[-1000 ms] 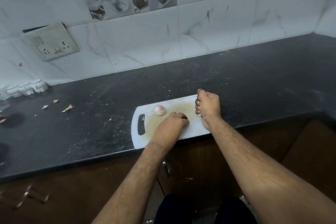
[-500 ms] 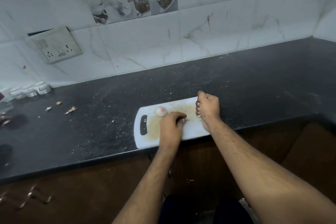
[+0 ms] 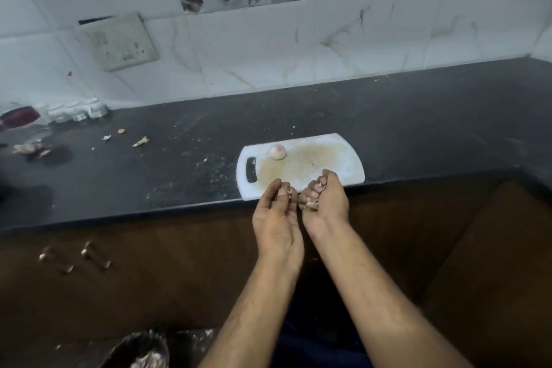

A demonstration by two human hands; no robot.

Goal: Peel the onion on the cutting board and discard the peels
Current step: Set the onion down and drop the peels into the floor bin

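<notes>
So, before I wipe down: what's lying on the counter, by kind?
Cutting board: 1
Peeled onion: 1, on the board
Loose peel scraps, left of the board: 3
White cups by the wall: 3
Total: 8

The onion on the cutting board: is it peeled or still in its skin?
Peeled, apparently: the onion lies pale and bare on the cutting board, while the right hand holds loose peels.

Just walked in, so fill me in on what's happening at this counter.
A person is gathering onion peels. Both hands, left and right, are cupped just off the counter's front edge, fingers curled round bits of peel. The peeled onion sits alone on the board. A bin with peels shows below left.
</notes>
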